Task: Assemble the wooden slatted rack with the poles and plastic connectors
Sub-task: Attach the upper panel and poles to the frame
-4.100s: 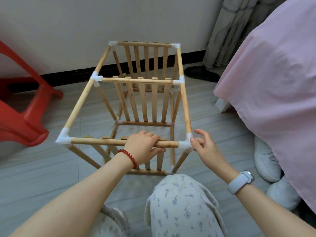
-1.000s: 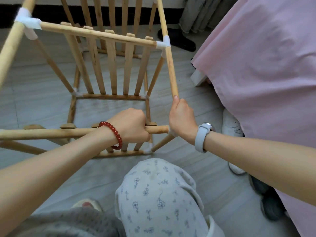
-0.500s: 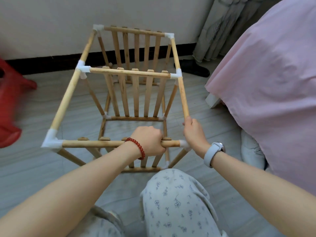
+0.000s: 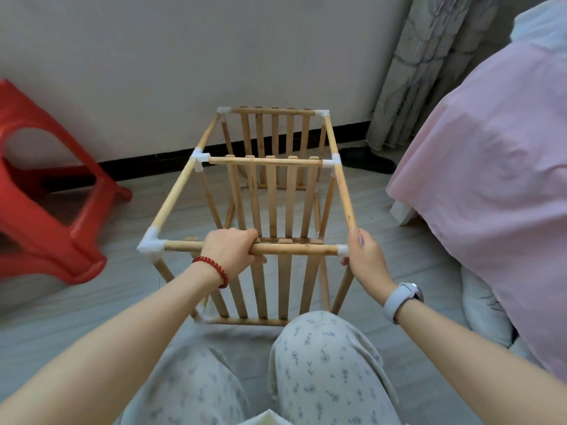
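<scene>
wooden rack (image 4: 273, 191) upright on floor (image 4: 92, 302) by knees | left hand (image 4: 231, 251) wrapped round near top pole (image 4: 294, 249), steadying | right hand (image 4: 365, 259) gripping corner connector (image 4: 342, 249), likely seating joint

I see the rack (image 4: 273, 191) standing on the floor (image 4: 92, 302) at mid-frame, with a stool (image 4: 46, 204) at the left edge and a cloth-draped bed (image 4: 491, 179) filling the right. Behind it the wall (image 4: 214, 56) spans the top, a curtain (image 4: 408, 72) at upper right. My left hand (image 4: 228, 251) sits on the near top pole (image 4: 294, 249), my right hand (image 4: 365, 259) at its right-end connector (image 4: 343, 249), and what may be shoes (image 4: 481, 305) lie at lower right.
</scene>
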Demonstrator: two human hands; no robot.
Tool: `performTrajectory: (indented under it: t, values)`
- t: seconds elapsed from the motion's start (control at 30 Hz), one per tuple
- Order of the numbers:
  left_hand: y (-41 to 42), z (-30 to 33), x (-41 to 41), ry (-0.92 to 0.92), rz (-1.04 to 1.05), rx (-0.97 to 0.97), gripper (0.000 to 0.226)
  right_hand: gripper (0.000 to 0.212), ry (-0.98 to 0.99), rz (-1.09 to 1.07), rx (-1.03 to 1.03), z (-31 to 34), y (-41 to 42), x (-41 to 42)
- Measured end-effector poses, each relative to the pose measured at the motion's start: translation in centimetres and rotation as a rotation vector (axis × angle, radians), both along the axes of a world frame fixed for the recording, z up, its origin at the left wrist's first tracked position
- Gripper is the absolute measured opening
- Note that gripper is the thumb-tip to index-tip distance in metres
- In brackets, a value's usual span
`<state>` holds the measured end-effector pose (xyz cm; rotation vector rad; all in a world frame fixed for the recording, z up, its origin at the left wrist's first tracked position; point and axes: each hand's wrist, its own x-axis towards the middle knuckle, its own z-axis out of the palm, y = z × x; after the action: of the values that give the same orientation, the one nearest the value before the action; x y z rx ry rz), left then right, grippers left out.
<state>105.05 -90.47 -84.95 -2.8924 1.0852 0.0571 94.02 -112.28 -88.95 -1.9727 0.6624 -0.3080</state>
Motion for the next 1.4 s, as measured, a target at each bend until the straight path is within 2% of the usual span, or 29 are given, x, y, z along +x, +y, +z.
performTrajectory:
  t: [0.13, 0.2, 0.33, 0.47, 0.6, 0.77, 0.93, 1.0, 1.13, 1.17, 1.4]
  values:
    - [-2.0, 5.0, 2.2, -0.136, 0.031, -0.237, 0.03, 0.018, -0.184, -0.112, 0.039, 5.3, -1.8, 3.5]
    - [-3.3, 8.8, 4.0, -0.212, 0.05, -0.348, 0.03, 0.022, -0.315, -0.124, 0.03, 9.1, -2.5, 5.6]
    - [-4.9, 14.2, 7.7, -0.275, 0.093, -0.438, 0.032, 0.033, -0.427, -0.124, -0.031, 15.0, -3.3, 8.9]
    - [-6.1, 19.0, 10.6, -0.315, 0.114, -0.498, 0.03, 0.031, -0.494, -0.153, -0.17, 20.4, -4.9, 11.8]
    - [-7.5, 21.1, 12.3, -0.349, 0.145, -0.577, 0.03, 0.024, -0.421, -0.121, -0.215, 23.6, -7.0, 14.6]
    - [-9.9, 21.5, 13.1, -0.424, 0.173, -0.433, 0.04, 0.03, -0.401, -0.041, -0.009, 24.0, -9.7, 15.4]
    - [-11.3, 20.9, 12.9, -0.468, 0.153, -0.436, 0.044, 0.034, -0.39, -0.118, -0.249, 23.1, -11.8, 14.8]
    - [-11.1, 20.9, 12.8, -0.493, 0.162, -0.422, 0.044, 0.035, -0.362, -0.125, -0.275, 23.5, -11.3, 15.2]
    - [-11.7, 21.1, 12.7, -0.48, 0.137, -0.401, 0.045, 0.041, -0.412, -0.051, 0.078, 24.1, -11.0, 15.4]
    - [-11.8, 21.0, 12.5, -0.485, 0.124, -0.405, 0.044, 0.043, -0.414, -0.031, 0.097, 24.1, -11.1, 15.2]
    - [-11.8, 19.5, 11.4, -0.605, 0.142, -0.506, 0.038, 0.039, -0.499, 0.002, -0.068, 23.6, -10.8, 14.8]
